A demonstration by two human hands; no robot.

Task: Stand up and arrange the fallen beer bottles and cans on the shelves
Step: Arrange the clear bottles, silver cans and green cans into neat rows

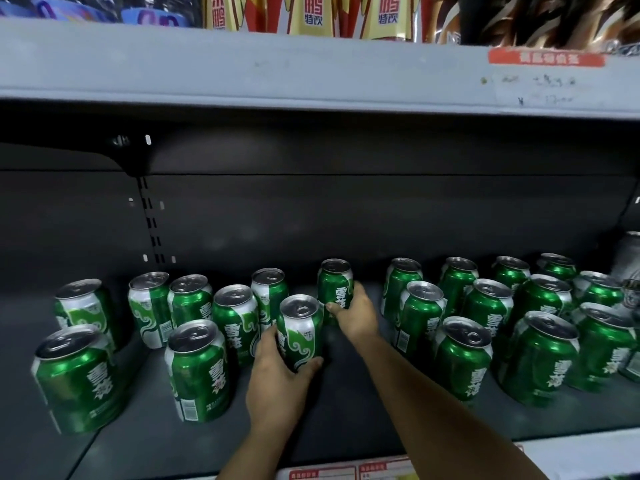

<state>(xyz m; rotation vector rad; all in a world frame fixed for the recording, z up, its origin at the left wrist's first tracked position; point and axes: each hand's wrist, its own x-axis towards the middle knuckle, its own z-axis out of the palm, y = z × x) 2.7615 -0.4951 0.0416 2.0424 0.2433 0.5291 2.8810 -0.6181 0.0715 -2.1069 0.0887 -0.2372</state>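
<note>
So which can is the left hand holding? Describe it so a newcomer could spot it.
On the grey lower shelf, find the gap between the two clusters of green cans. The can in the left hand stands at the gap's near left edge, gripped by the left hand. The only other held can sits farther back.

Readable print: green cans below, yellow packs above.
The green beer cans (474, 358) on the grey shelf (346, 410) carry white characters 雪花 down their sides. Above that shelf, the yellow packs (311, 12) read 东鹏特饮. The red price tag (547, 58) beside those packs is too blurred to read.
</note>
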